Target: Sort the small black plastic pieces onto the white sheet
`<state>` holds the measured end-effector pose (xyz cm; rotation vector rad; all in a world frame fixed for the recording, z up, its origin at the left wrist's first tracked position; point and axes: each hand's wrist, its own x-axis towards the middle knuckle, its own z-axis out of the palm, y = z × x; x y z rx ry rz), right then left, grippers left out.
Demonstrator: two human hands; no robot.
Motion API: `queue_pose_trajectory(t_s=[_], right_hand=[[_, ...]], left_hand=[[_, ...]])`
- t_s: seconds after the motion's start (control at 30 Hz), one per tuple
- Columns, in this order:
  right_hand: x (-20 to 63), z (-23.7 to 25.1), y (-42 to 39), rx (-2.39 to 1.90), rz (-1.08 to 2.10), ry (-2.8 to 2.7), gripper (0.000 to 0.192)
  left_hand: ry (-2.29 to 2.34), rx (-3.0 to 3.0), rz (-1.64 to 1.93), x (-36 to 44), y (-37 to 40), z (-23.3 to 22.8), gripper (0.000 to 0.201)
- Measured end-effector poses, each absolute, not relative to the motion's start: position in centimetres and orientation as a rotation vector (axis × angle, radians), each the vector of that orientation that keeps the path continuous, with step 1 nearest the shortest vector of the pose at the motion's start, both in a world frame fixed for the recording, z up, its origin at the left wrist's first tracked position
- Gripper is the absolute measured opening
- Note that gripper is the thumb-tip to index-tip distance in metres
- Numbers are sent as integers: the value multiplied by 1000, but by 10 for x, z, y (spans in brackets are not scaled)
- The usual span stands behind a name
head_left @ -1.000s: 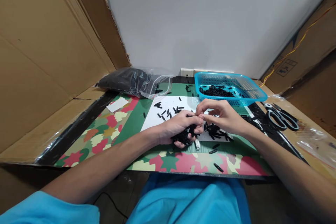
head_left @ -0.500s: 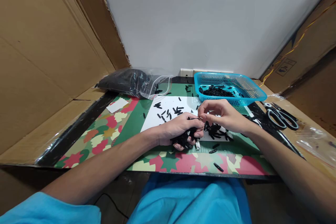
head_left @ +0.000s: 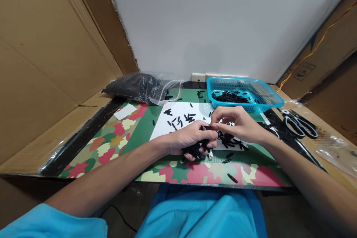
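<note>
Left hand (head_left: 189, 139) closed around a bundle of small black pieces (head_left: 196, 149) near the desk's front centre. Right hand (head_left: 238, 124) pinches one piece at the left fingertips. Risk: loose bundle may spill. The pinched piece is too small to identify.

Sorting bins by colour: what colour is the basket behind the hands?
Bright blue basket, clearest in the head view.

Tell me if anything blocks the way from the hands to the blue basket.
Nothing visible does. Between the right hand, the left hand with its black pieces, and the basket lies only white paper with low loose pieces.
</note>
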<state>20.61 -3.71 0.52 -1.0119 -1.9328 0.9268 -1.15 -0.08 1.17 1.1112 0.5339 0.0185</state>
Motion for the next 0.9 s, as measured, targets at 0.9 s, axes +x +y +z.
queue_pose_trajectory(t_s=[0.9], right_hand=[[212,4,-32,-895,1157,-1690,23]], left_hand=[[635,974,297,-8,2,14,24]])
